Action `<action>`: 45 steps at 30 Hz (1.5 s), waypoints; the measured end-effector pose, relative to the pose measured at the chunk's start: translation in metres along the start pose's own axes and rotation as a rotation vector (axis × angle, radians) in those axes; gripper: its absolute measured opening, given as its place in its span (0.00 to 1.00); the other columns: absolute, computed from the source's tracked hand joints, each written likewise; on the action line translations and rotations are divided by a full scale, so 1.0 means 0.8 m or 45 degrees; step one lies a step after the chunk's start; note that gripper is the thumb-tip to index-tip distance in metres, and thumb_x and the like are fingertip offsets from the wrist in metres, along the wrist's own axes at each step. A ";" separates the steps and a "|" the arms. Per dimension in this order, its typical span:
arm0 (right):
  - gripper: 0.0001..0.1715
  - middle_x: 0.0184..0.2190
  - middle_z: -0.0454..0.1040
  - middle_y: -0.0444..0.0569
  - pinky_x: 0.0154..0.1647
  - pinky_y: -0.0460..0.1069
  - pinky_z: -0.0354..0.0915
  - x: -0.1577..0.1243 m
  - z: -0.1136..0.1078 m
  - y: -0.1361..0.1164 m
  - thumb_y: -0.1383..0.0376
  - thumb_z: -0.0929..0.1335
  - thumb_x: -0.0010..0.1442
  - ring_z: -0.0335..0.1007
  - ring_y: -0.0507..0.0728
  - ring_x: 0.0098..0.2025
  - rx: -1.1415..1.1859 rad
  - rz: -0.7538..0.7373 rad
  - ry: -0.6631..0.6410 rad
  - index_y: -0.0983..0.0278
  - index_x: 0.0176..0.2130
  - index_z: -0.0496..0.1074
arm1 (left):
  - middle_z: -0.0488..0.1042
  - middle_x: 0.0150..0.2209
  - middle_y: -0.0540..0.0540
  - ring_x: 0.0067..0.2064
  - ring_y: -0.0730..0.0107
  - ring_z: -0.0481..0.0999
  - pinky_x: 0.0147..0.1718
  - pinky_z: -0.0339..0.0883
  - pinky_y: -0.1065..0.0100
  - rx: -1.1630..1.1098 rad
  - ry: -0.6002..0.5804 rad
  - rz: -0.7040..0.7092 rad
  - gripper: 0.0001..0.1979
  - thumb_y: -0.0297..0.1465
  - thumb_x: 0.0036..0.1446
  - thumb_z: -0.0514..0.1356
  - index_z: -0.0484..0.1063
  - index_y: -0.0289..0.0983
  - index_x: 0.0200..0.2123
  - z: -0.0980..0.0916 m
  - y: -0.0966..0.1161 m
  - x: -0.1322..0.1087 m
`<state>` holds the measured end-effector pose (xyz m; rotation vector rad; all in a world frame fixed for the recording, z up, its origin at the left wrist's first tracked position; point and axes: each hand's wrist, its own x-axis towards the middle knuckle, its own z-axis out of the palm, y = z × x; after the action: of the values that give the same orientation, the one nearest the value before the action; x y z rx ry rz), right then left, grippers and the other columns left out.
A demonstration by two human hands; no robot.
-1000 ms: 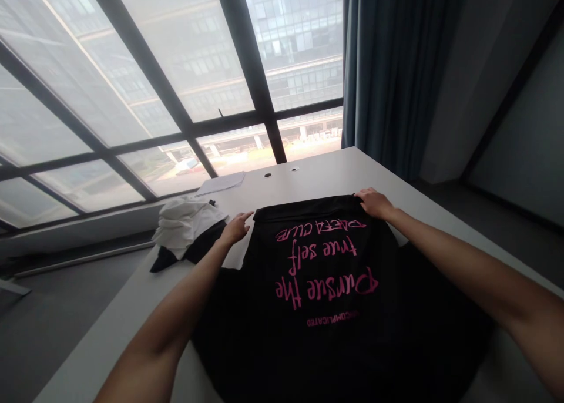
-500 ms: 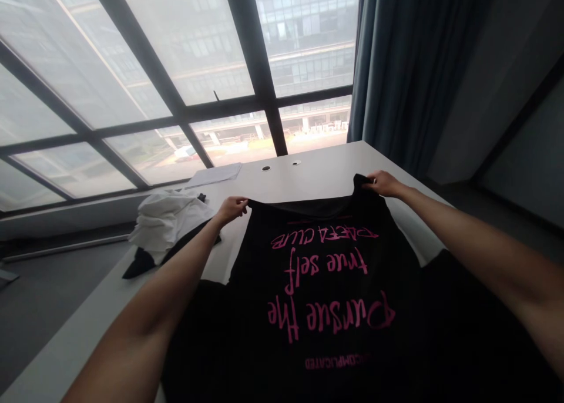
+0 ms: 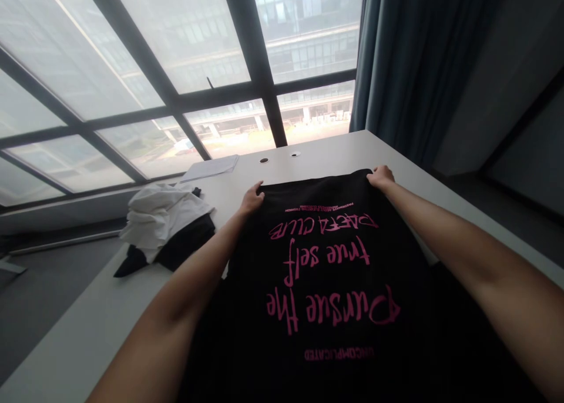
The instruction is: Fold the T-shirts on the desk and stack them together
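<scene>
A black T-shirt [image 3: 326,274] with pink lettering, upside down to me, lies spread over the near part of the table. Its far edge runs nearly straight between my hands. At that edge's left corner, my left hand [image 3: 252,198] pinches the cloth, the thumb raised. My right hand [image 3: 381,177] grips the right corner, a little farther off, with curled fingers. The shirt's near end runs out of view at the bottom, and its dark sides are hard to make out beneath my arms.
The white table [image 3: 335,150] has two round cable holes at its far side. Papers [image 3: 211,168] lie near the window. White cloth [image 3: 163,215] is heaped on black cloth [image 3: 187,241] to the left. A blue curtain [image 3: 396,68] hangs at the right.
The shirt's sagging far edge and folded right corner have been drawn out flat and straight, showing more small print. My left hand has shifted right and my right hand slightly away.
</scene>
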<state>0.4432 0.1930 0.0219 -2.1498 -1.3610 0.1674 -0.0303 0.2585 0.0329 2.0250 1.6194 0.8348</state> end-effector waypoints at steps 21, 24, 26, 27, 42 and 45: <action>0.36 0.74 0.47 0.58 0.71 0.70 0.35 -0.038 0.035 -0.021 0.50 0.55 0.72 0.38 0.64 0.75 -0.184 -0.366 -0.288 0.65 0.69 0.58 | 0.49 0.74 0.40 0.74 0.45 0.45 0.66 0.39 0.34 0.568 -0.210 -0.031 0.31 0.48 0.69 0.48 0.57 0.45 0.71 0.010 -0.005 -0.013; 0.32 0.73 0.50 0.59 0.72 0.69 0.39 -0.063 0.005 -0.026 0.56 0.55 0.72 0.40 0.65 0.75 -0.025 -0.395 -0.070 0.67 0.67 0.61 | 0.49 0.73 0.39 0.74 0.45 0.45 0.67 0.38 0.35 0.571 -0.134 0.161 0.29 0.41 0.69 0.52 0.57 0.42 0.70 -0.014 0.012 -0.048; 0.30 0.72 0.53 0.58 0.72 0.66 0.44 -0.097 -0.029 -0.010 0.58 0.57 0.71 0.43 0.65 0.74 0.066 -0.438 -0.008 0.67 0.66 0.64 | 0.52 0.73 0.41 0.74 0.47 0.46 0.68 0.37 0.37 0.569 -0.134 0.319 0.28 0.38 0.68 0.53 0.60 0.42 0.69 -0.040 0.022 -0.097; 0.29 0.71 0.55 0.57 0.72 0.65 0.46 -0.120 -0.049 0.003 0.59 0.58 0.70 0.45 0.66 0.74 0.092 -0.472 -0.011 0.66 0.64 0.66 | 0.55 0.72 0.42 0.73 0.48 0.49 0.68 0.39 0.38 0.550 -0.135 0.356 0.27 0.38 0.68 0.53 0.62 0.42 0.68 -0.054 0.026 -0.128; 0.37 0.70 0.57 0.60 0.70 0.68 0.51 -0.446 -0.146 0.214 0.50 0.54 0.71 0.48 0.68 0.73 -0.411 -0.199 -0.002 0.68 0.68 0.61 | 0.64 0.68 0.45 0.70 0.49 0.60 0.65 0.58 0.39 0.523 -0.044 0.637 0.26 0.37 0.69 0.52 0.59 0.47 0.69 -0.099 -0.038 -0.457; 0.39 0.70 0.57 0.61 0.69 0.67 0.52 -0.444 -0.153 0.223 0.49 0.53 0.71 0.49 0.68 0.72 -0.471 -0.131 0.027 0.70 0.68 0.61 | 0.64 0.68 0.44 0.70 0.50 0.58 0.65 0.57 0.40 0.528 -0.071 0.602 0.25 0.39 0.70 0.51 0.61 0.46 0.68 -0.097 -0.042 -0.454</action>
<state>0.4653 -0.2176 -0.0429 -2.3602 -1.5853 -0.1603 -0.1594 -0.0893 -0.0031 2.7638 1.3841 0.6130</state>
